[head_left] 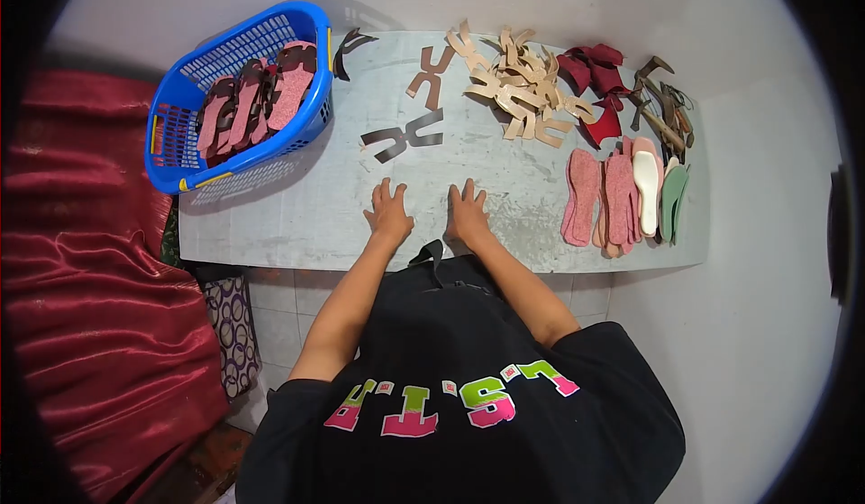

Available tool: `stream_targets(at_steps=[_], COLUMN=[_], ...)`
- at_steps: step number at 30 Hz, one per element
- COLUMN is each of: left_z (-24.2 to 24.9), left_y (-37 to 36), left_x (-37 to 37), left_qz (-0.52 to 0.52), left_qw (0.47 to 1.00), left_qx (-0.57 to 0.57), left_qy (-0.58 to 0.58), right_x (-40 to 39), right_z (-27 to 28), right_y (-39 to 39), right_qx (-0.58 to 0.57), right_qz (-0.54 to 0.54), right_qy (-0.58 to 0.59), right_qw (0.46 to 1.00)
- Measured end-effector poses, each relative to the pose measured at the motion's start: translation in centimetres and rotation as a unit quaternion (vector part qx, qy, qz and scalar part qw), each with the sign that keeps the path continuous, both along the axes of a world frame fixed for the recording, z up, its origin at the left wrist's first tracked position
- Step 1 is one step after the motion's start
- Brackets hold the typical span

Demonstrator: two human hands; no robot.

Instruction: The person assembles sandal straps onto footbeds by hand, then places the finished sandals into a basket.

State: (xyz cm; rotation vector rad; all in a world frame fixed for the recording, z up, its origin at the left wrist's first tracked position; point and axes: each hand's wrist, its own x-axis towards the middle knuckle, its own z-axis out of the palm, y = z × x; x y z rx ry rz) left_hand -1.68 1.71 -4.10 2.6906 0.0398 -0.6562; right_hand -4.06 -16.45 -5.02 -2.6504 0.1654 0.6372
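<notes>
My left hand (388, 212) rests on the grey tabletop (306, 225), fingers spread, holding nothing. To its right, my right hand (468, 210) also lies on the table with its fingers apart. Just beyond both hands is a dark brown X-shaped sandal strap (403, 136). A second brown strap (431, 77) lies farther back. Pink shoe soles (619, 193) stand in a row to the right of my right hand, beside a white sole (646, 184) and green soles (673, 199).
A blue plastic basket (314, 112) at the back left holds pink sandals (245, 117). Beside it lies a black strap piece (346, 52). Beige straps (515, 90) are heaped at the back, near red pieces (602, 76) and hand tools (662, 112). A red curtain (99, 261) hangs left.
</notes>
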Motion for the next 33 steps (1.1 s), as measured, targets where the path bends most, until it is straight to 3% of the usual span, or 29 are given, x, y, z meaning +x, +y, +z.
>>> stream_targets(at_steps=[8, 10, 17, 22, 33], left_z=[0.6, 0.6, -0.1, -0.2, -0.5], left_y=[0.6, 1.4, 2.8, 3.4, 3.4], left_x=[-0.2, -0.3, -0.7, -0.3, 0.2], left_qz=[-0.037, -0.072, -0.117, -0.155, -0.203], left_qw=[0.999, 0.997, 0.993, 0.988, 0.979], left_qx=[-0.005, 0.002, -0.009, 0.017, 0.012], left_qy=[-0.001, 0.012, -0.006, 0.008, 0.003], right_x=[-1.1, -1.5, -2.3, -4.1, -7.8], right_z=[-1.2, -2.2, -1.4, -3.5, -3.9], right_y=[-0.3, -0.3, -0.4, -0.6, 0.8], right_qx=[0.014, 0.003, 0.009, 0.028, 0.039], right_qz=[-0.014, -0.007, -0.026, -0.022, -0.095], right_qy=[-0.028, -0.093, -0.074, -0.164, -0.227], right_qw=[0.999, 0.996, 0.997, 0.986, 0.968])
